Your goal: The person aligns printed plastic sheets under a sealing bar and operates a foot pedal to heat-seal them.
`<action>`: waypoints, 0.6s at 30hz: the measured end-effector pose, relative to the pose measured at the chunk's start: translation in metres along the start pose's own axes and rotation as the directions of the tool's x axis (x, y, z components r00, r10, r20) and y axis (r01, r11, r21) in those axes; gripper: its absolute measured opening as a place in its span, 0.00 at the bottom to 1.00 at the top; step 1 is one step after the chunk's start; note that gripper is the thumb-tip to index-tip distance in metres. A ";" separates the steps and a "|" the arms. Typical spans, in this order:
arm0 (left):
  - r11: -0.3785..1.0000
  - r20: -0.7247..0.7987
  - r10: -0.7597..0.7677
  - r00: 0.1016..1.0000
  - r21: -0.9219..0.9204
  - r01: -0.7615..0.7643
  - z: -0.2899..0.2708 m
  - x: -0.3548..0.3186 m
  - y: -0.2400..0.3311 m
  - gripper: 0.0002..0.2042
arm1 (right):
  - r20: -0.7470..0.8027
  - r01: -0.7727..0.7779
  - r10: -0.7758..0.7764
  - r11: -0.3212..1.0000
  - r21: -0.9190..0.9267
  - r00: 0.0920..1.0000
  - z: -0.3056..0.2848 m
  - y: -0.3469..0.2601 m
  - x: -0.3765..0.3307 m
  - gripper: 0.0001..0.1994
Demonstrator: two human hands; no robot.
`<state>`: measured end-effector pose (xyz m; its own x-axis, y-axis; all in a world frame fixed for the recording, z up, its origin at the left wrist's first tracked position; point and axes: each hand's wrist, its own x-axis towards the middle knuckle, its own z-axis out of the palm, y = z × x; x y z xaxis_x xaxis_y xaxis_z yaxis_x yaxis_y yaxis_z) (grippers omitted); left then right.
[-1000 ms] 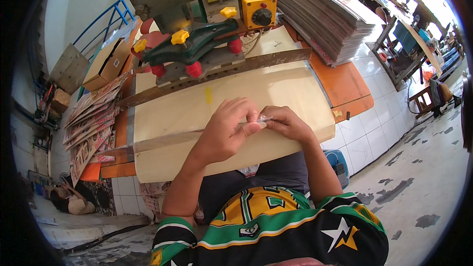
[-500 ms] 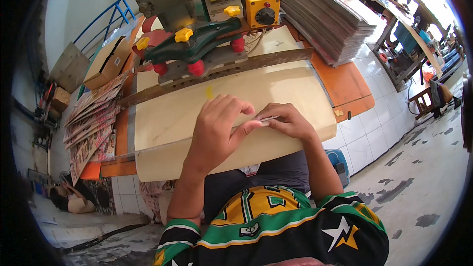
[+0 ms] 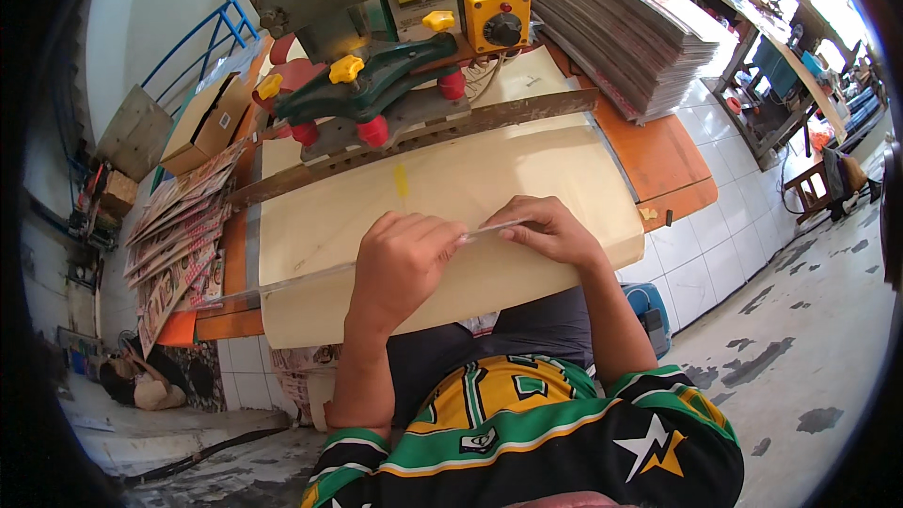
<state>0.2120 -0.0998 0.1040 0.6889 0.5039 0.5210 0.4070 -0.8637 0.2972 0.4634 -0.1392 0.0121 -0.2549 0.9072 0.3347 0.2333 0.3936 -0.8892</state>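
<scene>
Left hand (image 3: 403, 256) and right hand (image 3: 553, 231) work as a pair above the near half of a cream sheet (image 3: 470, 174), drawn close together with a narrow gap between them. Between my fingertips lies a thin, translucent plastic strip (image 3: 491, 229): my left fingers are curled round with the thumb pressed up to it, and my right thumb and forefinger pinch its right end. Leftward, what appears to be the same strip's clear edge runs across the sheet to its left border. I judge that the two close grips keep this flimsy edge taut and level; what the left palm conceals I cannot tell.

The cream sheet covers most of the orange table (image 3: 675, 162), probably as a smooth working surface. Beyond my hands, a long metal bar (image 3: 527, 114) crosses it beneath the green clamp bracket (image 3: 376, 87), whose yellow knobs (image 3: 346, 69) face upward, presumably for easy turning. Printed flat packs (image 3: 183, 226) overlap loosely at left, likely within reach; at far right, a tall stack of sheets (image 3: 611, 42) stands squared, clear of the bar.
</scene>
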 end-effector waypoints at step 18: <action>0.808 -0.414 -0.358 0.837 -0.587 0.055 0.014 -0.018 0.003 0.10 | 0.045 0.024 -0.020 0.996 -0.087 0.999 0.000 -0.001 0.003 0.12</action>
<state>0.2086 -0.1114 0.0843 0.1824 0.7279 0.6610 0.0153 -0.6743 0.7383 0.4623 -0.1373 0.0141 -0.3020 0.8913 0.3383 0.3078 0.4270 -0.8502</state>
